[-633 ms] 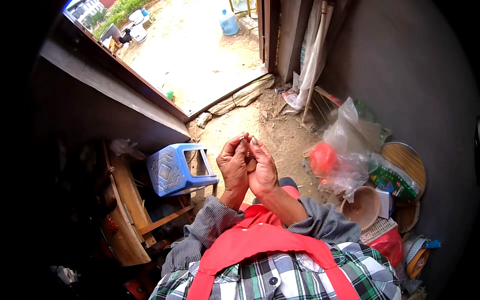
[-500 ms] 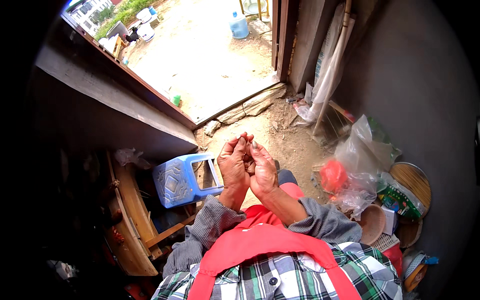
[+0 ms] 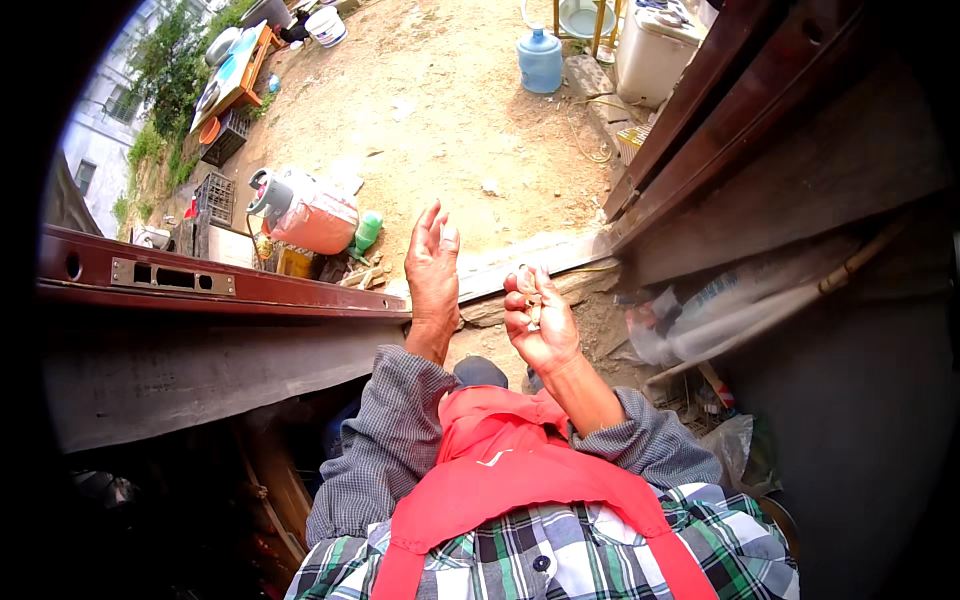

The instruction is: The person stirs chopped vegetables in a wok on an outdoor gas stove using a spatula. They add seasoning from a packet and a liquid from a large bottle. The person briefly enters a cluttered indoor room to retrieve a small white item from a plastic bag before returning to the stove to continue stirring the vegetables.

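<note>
Raised in front of my red apron, my left hand is open, its fingers extended upward and slightly bent, apart from the other hand. Just to its right and lower, my right hand has its fingers curled around small pale-brown pieces, which are too small and partly covered to name. Both hands are over the doorway's cracked threshold and dirt floor.
Maroon door frames flank the threshold. Outside are a gas cylinder, green bottle, blue water jug, white cooler and low table. A pole with plastic wrap leans at right.
My hands, earlier cupped together, are now apart, the left one opened. The view has moved forward to the doorway, with more of the yard showing; the blue stool is no longer visible.
</note>
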The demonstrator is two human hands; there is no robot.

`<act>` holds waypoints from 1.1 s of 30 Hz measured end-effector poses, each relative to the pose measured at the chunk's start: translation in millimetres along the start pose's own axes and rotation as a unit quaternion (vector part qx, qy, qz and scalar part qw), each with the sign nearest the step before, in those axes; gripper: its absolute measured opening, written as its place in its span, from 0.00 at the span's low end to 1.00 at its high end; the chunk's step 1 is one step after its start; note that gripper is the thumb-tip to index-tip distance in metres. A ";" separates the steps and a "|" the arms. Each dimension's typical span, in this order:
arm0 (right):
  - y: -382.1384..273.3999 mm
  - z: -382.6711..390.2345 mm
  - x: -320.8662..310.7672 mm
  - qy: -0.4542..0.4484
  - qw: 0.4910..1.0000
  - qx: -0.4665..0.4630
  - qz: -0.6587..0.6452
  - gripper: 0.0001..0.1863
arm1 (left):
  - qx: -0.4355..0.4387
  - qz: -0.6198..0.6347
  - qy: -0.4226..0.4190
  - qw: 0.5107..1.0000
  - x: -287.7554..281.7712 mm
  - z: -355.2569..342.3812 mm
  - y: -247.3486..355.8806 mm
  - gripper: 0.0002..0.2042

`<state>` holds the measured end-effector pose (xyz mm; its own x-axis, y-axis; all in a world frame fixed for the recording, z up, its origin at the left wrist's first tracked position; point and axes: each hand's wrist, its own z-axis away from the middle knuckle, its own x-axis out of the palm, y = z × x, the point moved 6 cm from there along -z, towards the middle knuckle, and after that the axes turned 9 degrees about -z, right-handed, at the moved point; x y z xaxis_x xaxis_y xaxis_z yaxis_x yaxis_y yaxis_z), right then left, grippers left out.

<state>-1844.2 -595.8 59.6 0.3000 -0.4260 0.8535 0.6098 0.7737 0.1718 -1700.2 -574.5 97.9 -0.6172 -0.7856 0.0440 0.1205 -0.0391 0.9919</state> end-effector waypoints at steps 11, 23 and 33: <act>-1.3 -198.9 166.1 -0.032 0.957 -0.068 0.281 0.12 | -0.008 -0.067 -0.065 0.996 27.0 -174.3 55.4 0.08; 77.7 -626.0 278.7 -0.073 0.982 0.108 0.135 0.13 | -0.096 0.242 0.067 0.963 -114.3 -626.9 -18.9 0.14; 235.4 -799.4 466.1 -0.299 0.886 -0.089 0.343 0.13 | -0.098 0.580 0.012 0.808 -194.5 -793.5 65.9 0.20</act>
<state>-974.4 -987.1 104.7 0.2354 0.4822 0.8439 0.5564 0.6451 -0.5237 -955.2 -914.3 60.5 0.0154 -0.3757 0.9266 0.7300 0.6375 0.2464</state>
